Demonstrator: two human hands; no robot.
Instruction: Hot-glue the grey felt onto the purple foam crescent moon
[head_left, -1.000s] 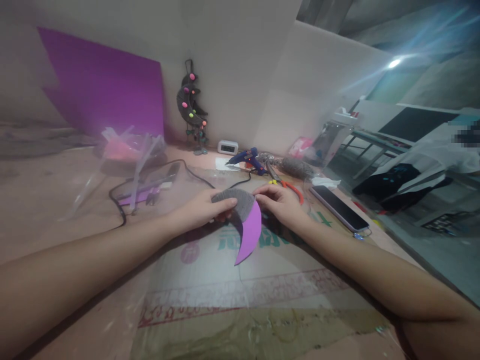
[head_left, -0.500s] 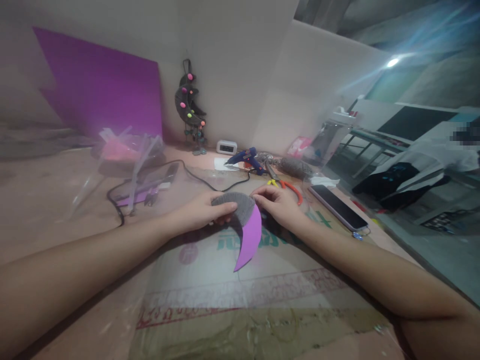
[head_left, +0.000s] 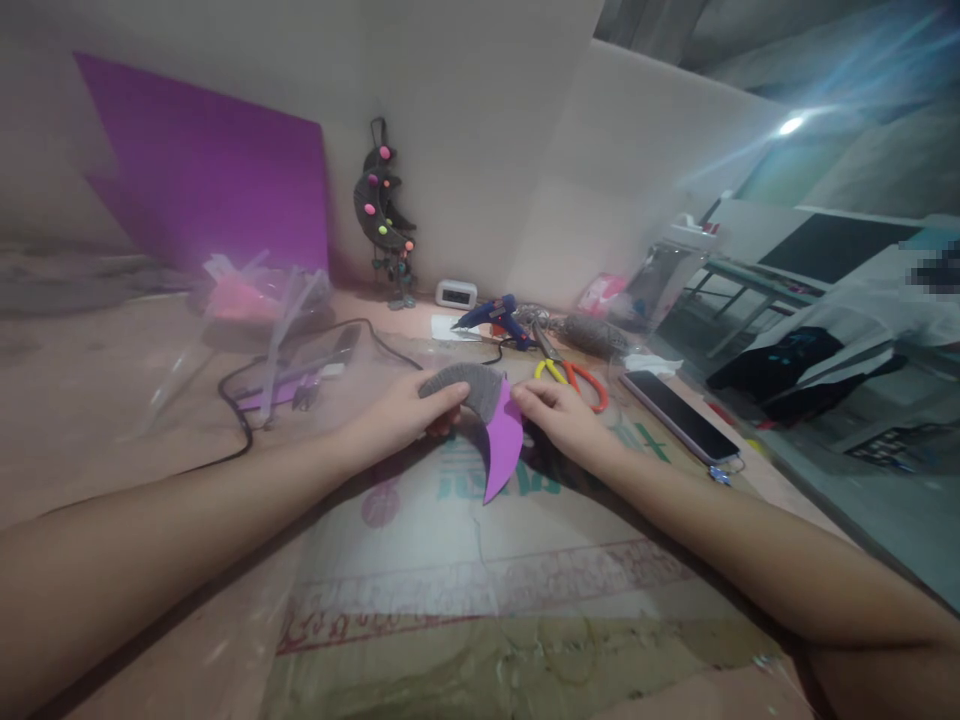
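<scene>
A purple foam crescent (head_left: 502, 450), partly wrapped in grey yarn (head_left: 469, 385) along its upper arc, is held just above the table. My left hand (head_left: 409, 415) grips the yarn-covered end, thumb on top. My right hand (head_left: 555, 415) pinches the crescent's right edge where the grey wrap meets the bare purple. The lower purple tip points down toward the printed cardboard sheet (head_left: 525, 560) under my arms.
Behind my hands lie a blue glue gun (head_left: 491, 318) with a black cord (head_left: 240, 400), yellow-and-orange scissors (head_left: 574, 378), a ball of grey yarn (head_left: 592, 335) and a phone (head_left: 679, 415). A decorated dark moon (head_left: 382, 215), small white clock (head_left: 456, 294) and purple sheet (head_left: 225, 185) stand by the wall.
The crescent has tilted up and away, so less purple shows. My right hand slid down from the top edge to the crescent's right side. My left hand keeps its grip.
</scene>
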